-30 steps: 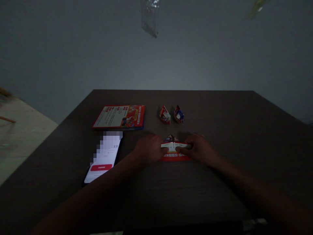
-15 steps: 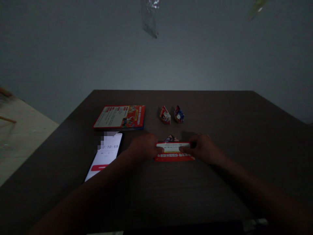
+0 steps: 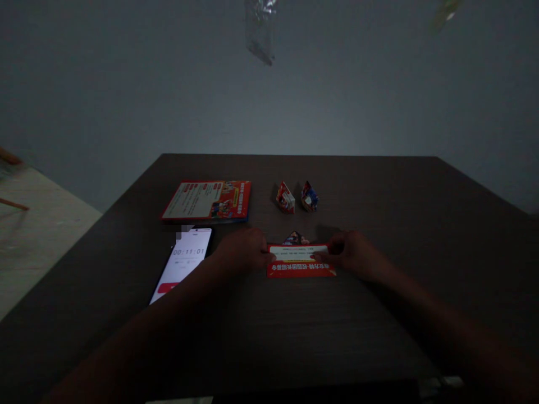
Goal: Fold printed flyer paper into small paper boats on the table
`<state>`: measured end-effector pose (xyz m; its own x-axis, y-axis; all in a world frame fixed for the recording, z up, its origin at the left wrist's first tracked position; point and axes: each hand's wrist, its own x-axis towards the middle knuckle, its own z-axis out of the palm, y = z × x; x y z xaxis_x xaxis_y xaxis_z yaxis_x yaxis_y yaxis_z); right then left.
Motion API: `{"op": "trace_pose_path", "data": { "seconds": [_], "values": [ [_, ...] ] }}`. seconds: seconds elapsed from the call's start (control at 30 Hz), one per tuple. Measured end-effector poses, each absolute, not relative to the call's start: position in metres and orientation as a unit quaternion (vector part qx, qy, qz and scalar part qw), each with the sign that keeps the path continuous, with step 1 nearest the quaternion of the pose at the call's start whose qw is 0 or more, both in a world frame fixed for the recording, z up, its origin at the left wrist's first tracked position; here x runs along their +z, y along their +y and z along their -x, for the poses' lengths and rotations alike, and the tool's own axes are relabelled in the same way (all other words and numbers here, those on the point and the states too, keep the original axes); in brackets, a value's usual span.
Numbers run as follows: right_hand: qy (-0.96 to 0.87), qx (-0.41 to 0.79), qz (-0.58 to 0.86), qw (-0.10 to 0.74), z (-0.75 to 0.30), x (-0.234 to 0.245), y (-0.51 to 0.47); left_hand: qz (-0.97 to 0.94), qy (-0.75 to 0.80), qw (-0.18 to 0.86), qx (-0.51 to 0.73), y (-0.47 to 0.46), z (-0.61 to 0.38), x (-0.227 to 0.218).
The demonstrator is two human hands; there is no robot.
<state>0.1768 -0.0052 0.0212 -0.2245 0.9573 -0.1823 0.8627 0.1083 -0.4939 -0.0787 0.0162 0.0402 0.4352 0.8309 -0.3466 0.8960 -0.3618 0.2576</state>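
A red and white folded paper leaflet [image 3: 301, 270] with printed lettering lies near the middle of the table. My left hand [image 3: 246, 247] pinches its left end, the thumb on top near the edge. At the opposite end my right hand [image 3: 356, 255] is closed on the leaflet's upper right corner, thumb over the white strip. A dark patterned triangular point [image 3: 296, 238] rises just behind the upper edge; it looks like part of the same folded sheet. Beyond it stand two small folded paper shapes, one red and white [image 3: 286, 199], one blue [image 3: 309, 197].
A stack of printed leaflets [image 3: 206, 200] lies at the back left of the dark table [image 3: 379, 185]. A phone [image 3: 183, 258] with a lit timer screen rests beside my left forearm, partly covered by it. A clear plastic bag [image 3: 260, 33] hangs against the wall.
My left thumb has drawn back slightly toward the leaflet's left edge. My right hand stays nearly in place on its corner. The phone's timer has advanced.
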Motion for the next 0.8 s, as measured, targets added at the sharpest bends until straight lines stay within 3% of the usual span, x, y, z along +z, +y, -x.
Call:
{"op": "trace_pose_path", "data": {
  "seconds": [0.53,0.8],
  "values": [
    [-0.72,0.293,0.618,0.112,-0.193,0.017,-0.005,-0.826,0.5,0.249,-0.072,0.021,0.09,0.04],
    [-0.71,0.302,0.628,0.098,-0.204,0.016,-0.002,-0.828,0.521,0.204,-0.04,0.016,0.089,0.038]
  ]
}}
